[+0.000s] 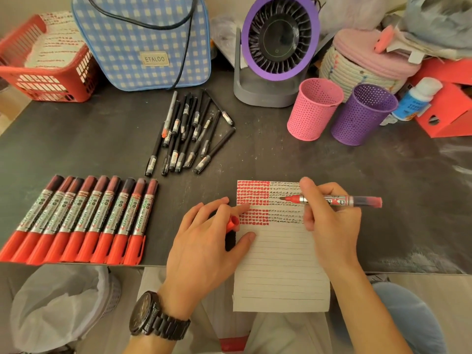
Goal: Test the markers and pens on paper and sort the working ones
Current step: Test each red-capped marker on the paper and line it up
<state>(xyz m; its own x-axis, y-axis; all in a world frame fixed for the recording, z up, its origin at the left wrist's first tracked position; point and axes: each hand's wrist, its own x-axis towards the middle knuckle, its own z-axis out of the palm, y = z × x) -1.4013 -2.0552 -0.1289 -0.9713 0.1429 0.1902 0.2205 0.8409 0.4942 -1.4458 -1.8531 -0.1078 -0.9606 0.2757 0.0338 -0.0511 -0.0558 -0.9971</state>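
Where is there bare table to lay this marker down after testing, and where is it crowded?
Bare table lies right of the paper, below the purple cup, and on the left between the red basket and the marker row. A narrower gap runs between the pen pile and the pink cup. The back edge, with bag and fan, is crowded.

Capped red markers (76, 221), row, lower left: 9. Uncapped red marker (332, 200), centre right: 1. Loose red cap (232, 223), centre: 1. Black pens (190, 134), heap, upper centre: overlapped, uncountable. Mesh cups, upper right: 2, pink cup (313, 109), purple cup (362, 114). Lined sheet (278, 264), lower centre: 1.
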